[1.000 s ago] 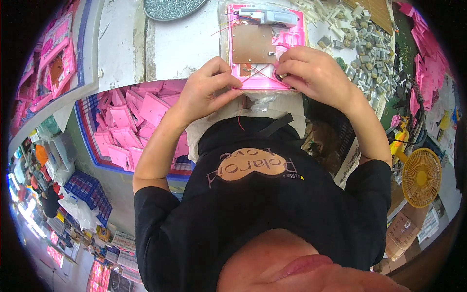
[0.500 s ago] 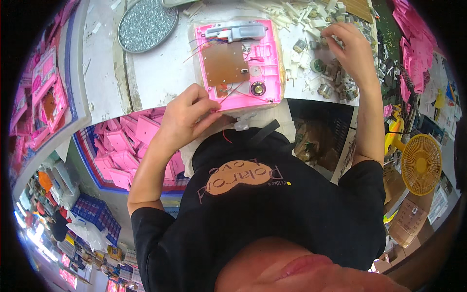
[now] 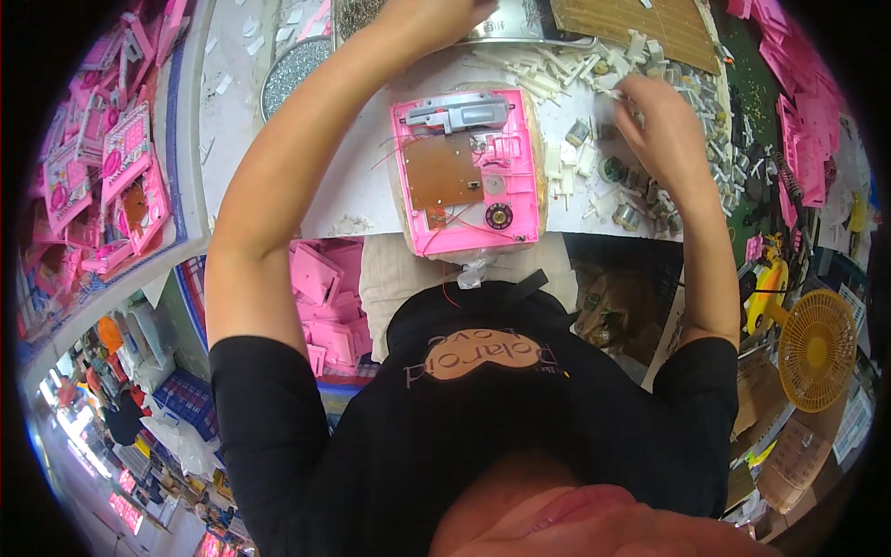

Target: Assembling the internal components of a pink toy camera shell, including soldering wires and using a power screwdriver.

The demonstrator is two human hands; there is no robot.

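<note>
The pink case (image 3: 526,190) is lying open at the table (image 3: 348,193); the board (image 3: 438,176), speaker (image 3: 498,216) and grey box (image 3: 459,113) are sitting inside, and no lid is covering it. The left hand (image 3: 434,19) is hanging by a tray (image 3: 529,25), the right hand (image 3: 661,121) by white bits (image 3: 557,72); I cannot tell either grip.

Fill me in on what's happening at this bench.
A person has both bare hands away from the open pink casing, which lies on the bench with a brown board and a round black part in it. The left hand is stretched to the bench's far side, by a shiny metal tray. The right hand is over the loose white plastic pieces; whether either hand grips anything can't be told.
</note>
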